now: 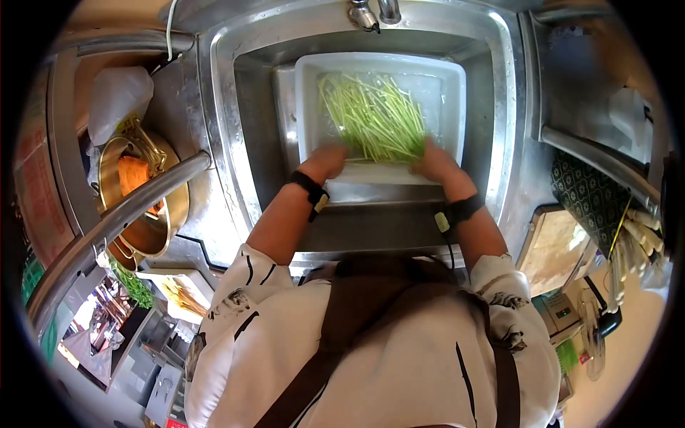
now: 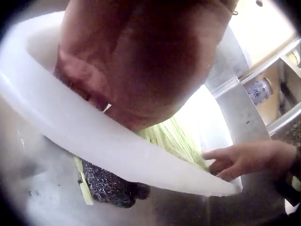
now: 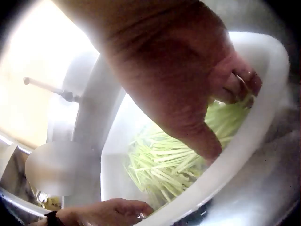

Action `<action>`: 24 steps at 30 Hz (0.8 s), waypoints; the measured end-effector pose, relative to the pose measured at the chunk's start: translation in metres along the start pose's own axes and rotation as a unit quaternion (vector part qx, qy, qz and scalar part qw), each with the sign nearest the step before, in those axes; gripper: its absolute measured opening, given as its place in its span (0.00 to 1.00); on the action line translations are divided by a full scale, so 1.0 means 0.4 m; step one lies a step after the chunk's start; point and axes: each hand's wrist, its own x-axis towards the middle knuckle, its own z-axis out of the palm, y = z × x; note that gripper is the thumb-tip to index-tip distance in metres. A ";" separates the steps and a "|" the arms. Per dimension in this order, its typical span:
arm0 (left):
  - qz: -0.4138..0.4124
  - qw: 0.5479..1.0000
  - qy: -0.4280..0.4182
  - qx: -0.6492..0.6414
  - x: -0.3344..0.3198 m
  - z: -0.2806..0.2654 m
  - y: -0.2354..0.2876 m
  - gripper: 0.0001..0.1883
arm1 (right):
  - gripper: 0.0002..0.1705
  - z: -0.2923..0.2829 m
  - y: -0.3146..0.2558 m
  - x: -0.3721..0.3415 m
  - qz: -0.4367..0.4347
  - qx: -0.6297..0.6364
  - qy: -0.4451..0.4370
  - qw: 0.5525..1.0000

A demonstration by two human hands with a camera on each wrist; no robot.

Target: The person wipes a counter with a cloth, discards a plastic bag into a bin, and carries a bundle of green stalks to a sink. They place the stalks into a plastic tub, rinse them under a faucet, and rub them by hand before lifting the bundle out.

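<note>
Pale green stalks lay heaped in water in a white tub, which sat in a metal sink below a faucet. The person's right hand gripped the heap's near right end, fingers curled and thumb apart. The left hand reached in at the near left; its fingertips were hidden, so how far open it was, or whether it held any stalks, I could not tell. A dark mesh pad showed beneath the tub's rim. Left of the sink stood a gold-coloured pot.
</note>
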 end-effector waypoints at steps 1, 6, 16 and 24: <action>0.002 1.000 0.000 0.002 -0.014 -0.006 0.005 0.12 | 0.48 0.002 0.005 -0.010 -0.007 0.000 0.000 1.000; 0.007 0.998 0.055 0.005 -0.116 -0.075 0.039 0.10 | 0.37 0.006 0.016 -0.015 -0.011 -0.016 0.017 1.000; -0.073 0.921 0.263 -0.279 -0.011 -0.061 -0.024 0.16 | 0.32 0.003 0.026 0.002 -0.083 0.087 0.303 0.945; -0.097 0.850 0.501 -0.129 0.182 -0.010 0.000 0.43 | 0.38 -0.077 -0.027 0.133 -0.014 0.202 0.293 0.935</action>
